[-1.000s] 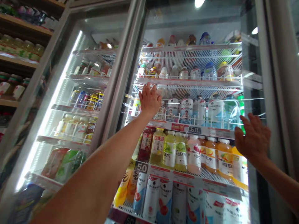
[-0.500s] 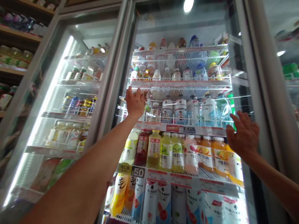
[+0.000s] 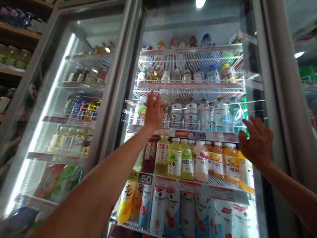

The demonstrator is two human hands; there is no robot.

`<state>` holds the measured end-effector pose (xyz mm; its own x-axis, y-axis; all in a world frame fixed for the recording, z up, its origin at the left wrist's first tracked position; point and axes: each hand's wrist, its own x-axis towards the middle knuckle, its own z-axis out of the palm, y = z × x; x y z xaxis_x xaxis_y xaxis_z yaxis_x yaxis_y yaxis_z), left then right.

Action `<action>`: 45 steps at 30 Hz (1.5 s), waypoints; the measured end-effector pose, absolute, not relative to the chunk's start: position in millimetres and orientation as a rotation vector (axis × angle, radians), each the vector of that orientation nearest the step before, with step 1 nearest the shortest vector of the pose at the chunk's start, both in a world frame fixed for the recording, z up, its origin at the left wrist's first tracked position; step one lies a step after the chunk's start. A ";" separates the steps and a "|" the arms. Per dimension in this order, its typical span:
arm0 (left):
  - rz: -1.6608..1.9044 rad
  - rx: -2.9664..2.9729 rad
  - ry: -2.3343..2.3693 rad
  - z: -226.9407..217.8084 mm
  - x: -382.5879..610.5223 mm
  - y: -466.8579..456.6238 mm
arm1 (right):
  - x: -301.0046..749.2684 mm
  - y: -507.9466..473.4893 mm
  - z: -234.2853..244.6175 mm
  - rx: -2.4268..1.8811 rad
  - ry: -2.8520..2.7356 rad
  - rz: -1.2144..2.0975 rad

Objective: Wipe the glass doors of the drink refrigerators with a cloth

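Observation:
My left hand (image 3: 153, 114) reaches into the lit drinks fridge at the third wire shelf (image 3: 190, 134) from the top, in front of its leftmost bottles. Its fingers point upward and are smeared, so I cannot tell whether they hold anything. Just left of it stands a bottle with a green label (image 3: 140, 112), and to its right a row of white-labelled bottles (image 3: 190, 114). My right hand (image 3: 256, 142) is open with fingers spread, its palm against the edge of the open glass door (image 3: 257, 66).
Below the hand, a shelf holds yellow, green, pink and orange drinks (image 3: 174, 158), with tall white cartons (image 3: 173, 211) under that. A closed glass door (image 3: 74, 115) covers the left fridge section. Wooden shelves with jars (image 3: 15, 36) stand at far left.
My left hand has shifted right along the shelf, from the fridge's left frame to the bottles. My right hand stayed on the door edge. The view drifted slightly.

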<state>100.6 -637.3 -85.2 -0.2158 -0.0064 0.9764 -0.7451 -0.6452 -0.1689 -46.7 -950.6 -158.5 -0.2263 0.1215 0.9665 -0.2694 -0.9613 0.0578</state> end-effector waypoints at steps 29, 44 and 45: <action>1.918 1.687 -0.774 -116.6 95.0 -635.4 | -44.0 -955.8 -157.6 1.746 -0.167 2.258; 1.801 1.696 -0.612 -116.8 103.7 -613.1 | -43.1 -958.1 -156.7 1.732 -0.152 2.276; 1.760 1.672 -0.506 -114.6 104.5 -612.3 | -43.3 -957.4 -156.7 1.734 -0.152 2.276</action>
